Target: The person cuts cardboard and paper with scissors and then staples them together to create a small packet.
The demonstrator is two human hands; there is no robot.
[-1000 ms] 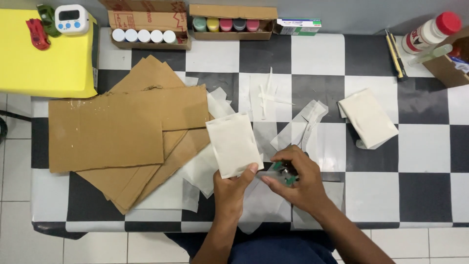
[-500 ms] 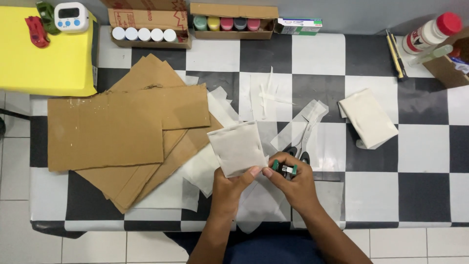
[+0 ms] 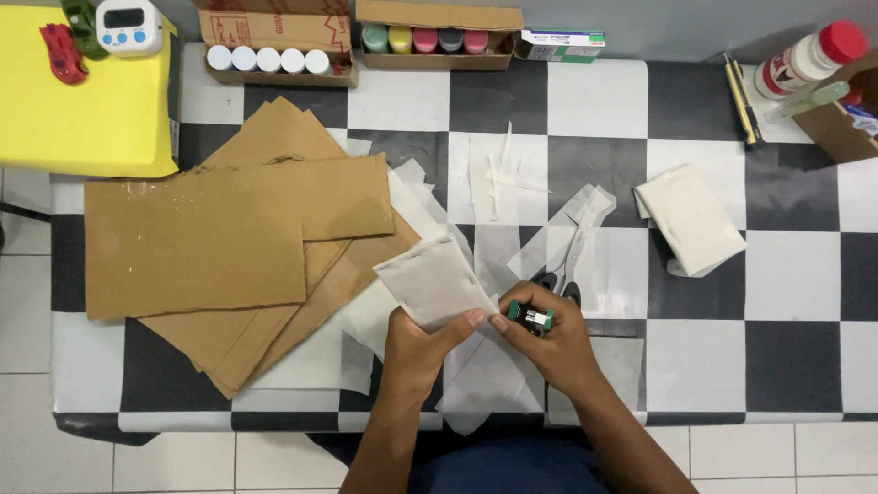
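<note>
Both hands sat low at the bench front: left hand pinched the white paper packet, now tipped lower than a second earlier, right hand closed on one small green-capped piece. Behind: five white-capped jars, five coloured ones

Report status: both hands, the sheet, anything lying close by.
Left hand grip shut on white rectangular paper sheet. Right hand grip shut on small green-and-black tool. Black-handled scissors lie just beyond, under paper scraps.
</note>
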